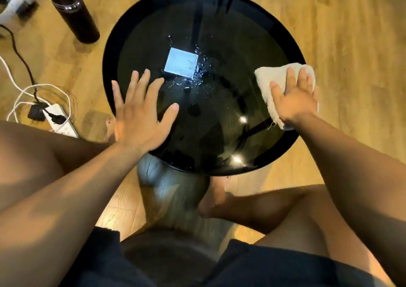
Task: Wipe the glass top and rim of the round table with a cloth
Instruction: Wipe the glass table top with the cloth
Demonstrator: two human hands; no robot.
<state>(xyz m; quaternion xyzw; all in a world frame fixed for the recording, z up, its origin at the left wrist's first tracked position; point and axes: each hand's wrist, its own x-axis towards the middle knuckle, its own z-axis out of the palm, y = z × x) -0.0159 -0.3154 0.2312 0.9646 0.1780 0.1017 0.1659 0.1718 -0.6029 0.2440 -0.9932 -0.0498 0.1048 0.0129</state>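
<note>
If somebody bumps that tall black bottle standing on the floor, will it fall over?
Probably, if bumped near the top: the tall, narrow black bottle stands upright on a small base. Once down it would likely roll, since its body looks round. The smooth wooden floor may let it slide too.

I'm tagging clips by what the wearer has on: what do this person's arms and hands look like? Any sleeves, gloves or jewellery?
The left forearm and right forearm are bare, with no sleeves in view. The left hand and right hand are ungloved, with no ring, watch or wristband visible. The nails that show look short and plain. The only clothing in view is dark shorts.
</note>
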